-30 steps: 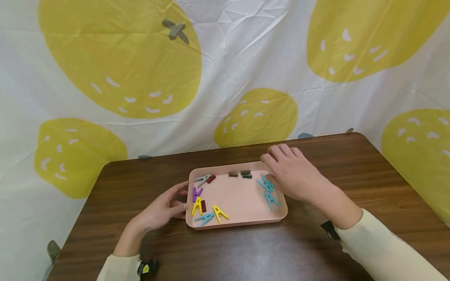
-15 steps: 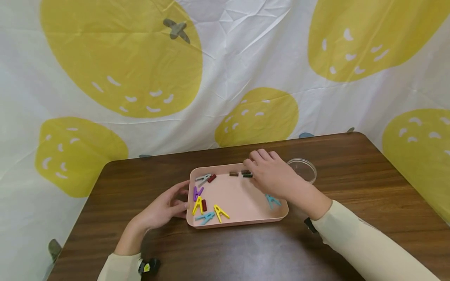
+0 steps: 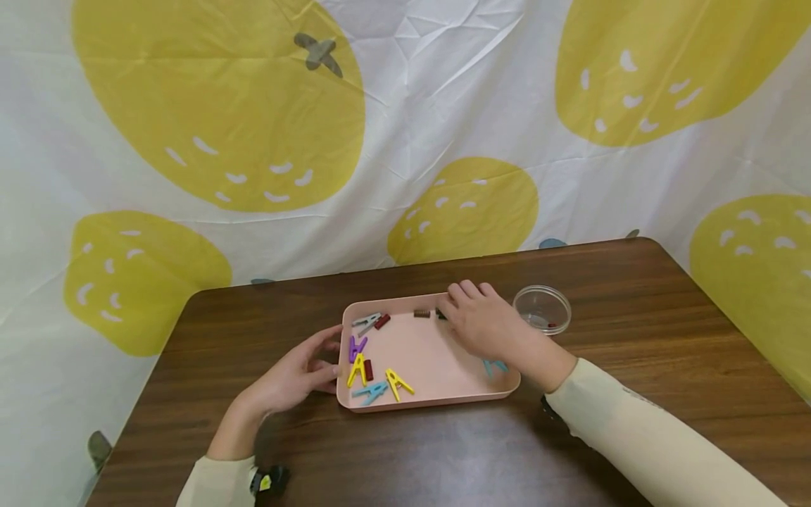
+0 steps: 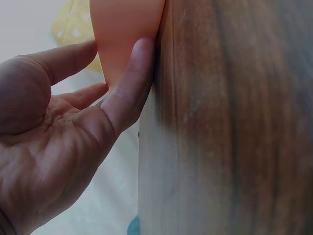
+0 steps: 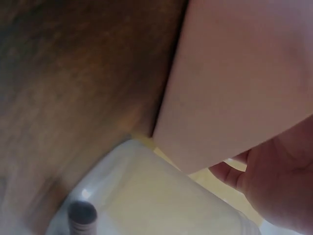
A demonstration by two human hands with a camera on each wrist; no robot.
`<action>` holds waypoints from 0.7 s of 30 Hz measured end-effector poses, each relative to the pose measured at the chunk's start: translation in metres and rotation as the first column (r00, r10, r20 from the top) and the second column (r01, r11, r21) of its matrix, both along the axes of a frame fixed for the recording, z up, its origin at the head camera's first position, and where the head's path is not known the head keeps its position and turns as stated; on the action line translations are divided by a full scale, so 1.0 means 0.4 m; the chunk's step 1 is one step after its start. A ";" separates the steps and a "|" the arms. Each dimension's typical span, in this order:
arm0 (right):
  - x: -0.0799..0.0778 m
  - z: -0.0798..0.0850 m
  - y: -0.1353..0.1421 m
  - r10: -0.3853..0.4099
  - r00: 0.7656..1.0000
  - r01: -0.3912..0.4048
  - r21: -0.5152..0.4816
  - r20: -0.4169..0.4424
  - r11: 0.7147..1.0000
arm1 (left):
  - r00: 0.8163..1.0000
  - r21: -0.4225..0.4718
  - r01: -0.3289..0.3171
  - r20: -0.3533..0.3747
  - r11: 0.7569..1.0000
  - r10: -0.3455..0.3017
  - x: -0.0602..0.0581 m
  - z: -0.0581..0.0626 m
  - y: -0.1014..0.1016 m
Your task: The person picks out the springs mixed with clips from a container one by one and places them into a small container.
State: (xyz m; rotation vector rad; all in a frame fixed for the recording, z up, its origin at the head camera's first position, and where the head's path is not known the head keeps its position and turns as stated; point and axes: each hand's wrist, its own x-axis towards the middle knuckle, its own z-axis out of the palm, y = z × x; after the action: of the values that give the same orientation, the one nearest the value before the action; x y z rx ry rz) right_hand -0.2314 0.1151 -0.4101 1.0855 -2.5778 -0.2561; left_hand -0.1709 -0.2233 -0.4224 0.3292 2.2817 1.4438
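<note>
My left hand (image 3: 288, 373) touches the outer left wall of a pink tray (image 3: 431, 403), its thumb and fingers spread along that side. In the left wrist view, fingertips (image 4: 142, 51) press the tray's wall. Over the tray's back right part, my right hand (image 3: 484, 320) reaches down to a dark spring (image 3: 440, 314), mostly covered. Its fingertips are hidden, so I cannot tell whether they hold it. Left of them lies a brown spring (image 3: 422, 313). A light blue clothespin (image 3: 495, 366) partly shows below the right hand.
Along the tray's left side lie grey (image 3: 367, 320), purple (image 3: 357, 348), yellow (image 3: 398, 384) and blue (image 3: 370, 392) clothespins, plus dark red coil-like pieces (image 3: 382, 322). A clear round dish (image 3: 541, 308) with a small dark red piece stands right of the tray on the wooden table (image 3: 621, 310).
My right hand has moved left from the tray's right rim to the dark springs, now covering most of them and uncovering the round dish. The left hand has stayed at the tray's side.
</note>
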 end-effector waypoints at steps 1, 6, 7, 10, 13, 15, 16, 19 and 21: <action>-0.001 -0.002 0.000 -0.002 1.000 0.002 0.002 -0.002 1.000 | 1.000 0.000 0.000 0.001 1.000 0.000 0.000 0.000 0.000; -0.002 -0.014 0.001 0.001 1.000 -0.001 -0.008 -0.030 1.000 | 1.000 0.004 0.003 0.005 1.000 -0.003 0.000 -0.001 -0.003; -0.002 -0.015 0.001 0.003 0.999 -0.003 -0.010 -0.035 1.000 | 1.000 0.006 0.004 0.005 1.000 -0.004 -0.001 -0.001 -0.003; -0.002 -0.018 0.002 0.006 0.999 -0.006 -0.013 -0.047 1.000 | 1.000 0.002 0.005 0.005 1.000 -0.005 -0.002 -0.004 -0.005; -0.001 -0.019 0.003 0.007 0.999 -0.007 -0.009 -0.047 1.000 | 1.000 -0.005 0.004 0.003 1.000 -0.004 -0.003 -0.007 -0.005; 0.001 -0.018 0.003 0.003 0.999 -0.003 -0.003 -0.042 1.000 | 1.000 -0.008 0.004 0.004 1.000 -0.004 -0.004 -0.007 -0.005; 0.002 -0.017 0.003 0.001 0.999 -0.001 -0.001 -0.038 1.000 | 1.000 -0.008 0.004 0.005 1.000 -0.004 -0.003 -0.006 -0.005; 0.005 -0.013 0.002 -0.003 1.000 0.003 -0.004 -0.030 1.000 | 1.000 -0.008 0.005 0.012 1.000 -0.005 0.001 0.004 0.000; 0.007 -0.012 0.001 -0.003 0.999 0.003 -0.008 -0.036 1.000 | 1.000 -0.008 0.006 0.018 1.000 -0.006 0.006 0.018 0.005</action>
State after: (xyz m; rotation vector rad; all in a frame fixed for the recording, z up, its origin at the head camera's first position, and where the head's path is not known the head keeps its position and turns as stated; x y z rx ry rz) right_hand -0.2287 0.1156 -0.4150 1.0646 -2.5461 -0.2631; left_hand -0.1683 -0.2214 -0.4154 0.3199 2.2699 1.4288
